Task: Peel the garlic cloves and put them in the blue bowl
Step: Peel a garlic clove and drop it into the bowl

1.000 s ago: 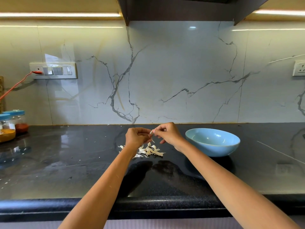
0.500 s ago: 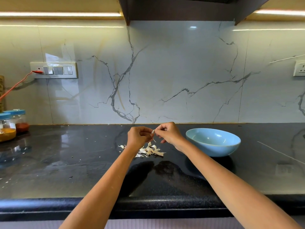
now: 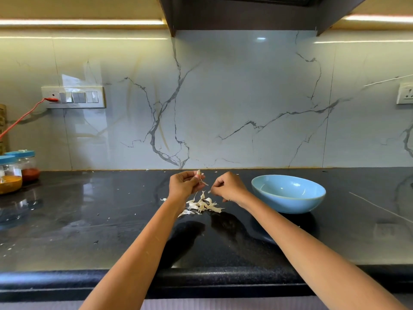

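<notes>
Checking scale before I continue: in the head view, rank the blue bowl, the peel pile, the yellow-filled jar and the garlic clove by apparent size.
1. blue bowl
2. peel pile and yellow-filled jar: look alike, and the jar is cut off by the frame edge, so unranked
3. garlic clove, held in the left hand

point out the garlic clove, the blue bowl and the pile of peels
garlic clove (image 3: pixel 198 173), head view, on its pale tip showing above the left hand's fingers
blue bowl (image 3: pixel 290 203), head view, on its outer front wall
pile of peels (image 3: pixel 202 205), head view, on the middle of the heap
</notes>
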